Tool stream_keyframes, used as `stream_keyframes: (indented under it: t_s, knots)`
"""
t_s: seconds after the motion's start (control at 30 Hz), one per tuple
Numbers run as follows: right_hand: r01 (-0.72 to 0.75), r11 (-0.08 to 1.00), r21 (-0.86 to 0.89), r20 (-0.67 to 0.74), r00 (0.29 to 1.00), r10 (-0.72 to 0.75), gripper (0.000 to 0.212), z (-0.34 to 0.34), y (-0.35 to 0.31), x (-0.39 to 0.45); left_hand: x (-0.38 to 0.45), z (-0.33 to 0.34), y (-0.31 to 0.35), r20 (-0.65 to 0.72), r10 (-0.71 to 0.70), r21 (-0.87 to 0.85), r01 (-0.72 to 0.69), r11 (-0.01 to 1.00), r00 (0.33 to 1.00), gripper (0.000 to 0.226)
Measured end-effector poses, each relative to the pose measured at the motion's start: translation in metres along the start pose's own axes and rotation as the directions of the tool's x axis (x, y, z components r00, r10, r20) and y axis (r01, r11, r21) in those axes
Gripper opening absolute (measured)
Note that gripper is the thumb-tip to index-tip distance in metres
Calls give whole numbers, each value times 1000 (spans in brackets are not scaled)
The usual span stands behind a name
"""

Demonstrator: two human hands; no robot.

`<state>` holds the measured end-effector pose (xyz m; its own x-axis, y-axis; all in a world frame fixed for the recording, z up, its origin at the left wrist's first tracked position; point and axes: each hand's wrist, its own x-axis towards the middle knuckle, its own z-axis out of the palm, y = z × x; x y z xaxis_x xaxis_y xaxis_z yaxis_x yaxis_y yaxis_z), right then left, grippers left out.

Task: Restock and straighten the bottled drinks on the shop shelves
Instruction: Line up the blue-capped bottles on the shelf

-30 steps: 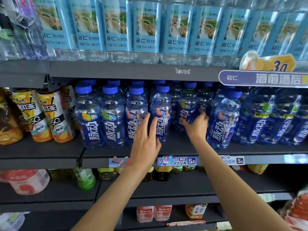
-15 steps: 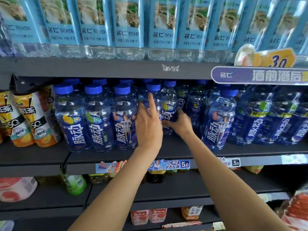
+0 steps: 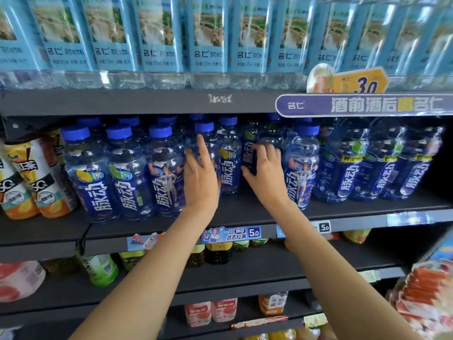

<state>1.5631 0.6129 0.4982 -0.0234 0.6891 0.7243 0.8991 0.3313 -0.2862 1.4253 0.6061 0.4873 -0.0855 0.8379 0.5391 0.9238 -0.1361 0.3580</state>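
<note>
At frame centre, the left hand [image 3: 199, 179] is spreading wide against a blue-capped sports drink bottle [image 3: 204, 143] standing on the dark middle shelf [image 3: 245, 212]. Just to the right, the right hand [image 3: 266, 171] is wrapping around a set-back bottle [image 3: 250, 148] in the same row, fingers curling behind it.
</note>
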Motion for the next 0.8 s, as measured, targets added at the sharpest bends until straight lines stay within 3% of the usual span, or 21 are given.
stream_keyframes:
  t_s: [0.07, 0.1, 0.2, 0.3, 0.37, 0.47, 0.6, 0.7, 0.8]
  knots:
    - [70, 989, -131, -217, 971, -98, 40, -13, 6, -1, 1, 7, 1, -27, -28, -48, 26, 999, 999, 96]
    - [37, 983, -177, -297, 951, -89, 41, -19, 11, -1, 2, 8, 1, -36, -28, -65, 25, 998, 999, 94]
    - [-235, 962, -142, -361, 917, 171, 65, -37, 28, -7, 2, 8, -1, -36, -9, -72, 6, 997, 999, 94]
    - [-522, 843, 126, -51, 846, 531, 92, -41, 42, -14, 2, 4, -3, -41, 7, -32, -9, 999, 999, 93]
    - [-598, 754, 271, 81, 795, 601, 91, -42, 48, -15, -1, 2, -2, -34, -6, 12, 6, 1000, 999, 92]
    - [-604, 714, 355, 218, 796, 565, 85, -47, 46, -15, -6, 0, 1, -30, -9, 57, 11, 998, 1000, 92]
    - [-549, 737, 393, 398, 825, 402, 82, -36, 25, -11, -9, -3, -2, -24, 38, 61, -36, 997, 999, 89]
    - [-543, 731, 413, 525, 798, 296, 84, -19, 6, -3, -10, -11, -6, 3, 64, 11, -64, 998, 998, 89]
    - [-548, 726, 416, 553, 786, 276, 76, -10, -2, -4, -22, -23, -13, -22, 112, -90, -114, 989, 993, 84]
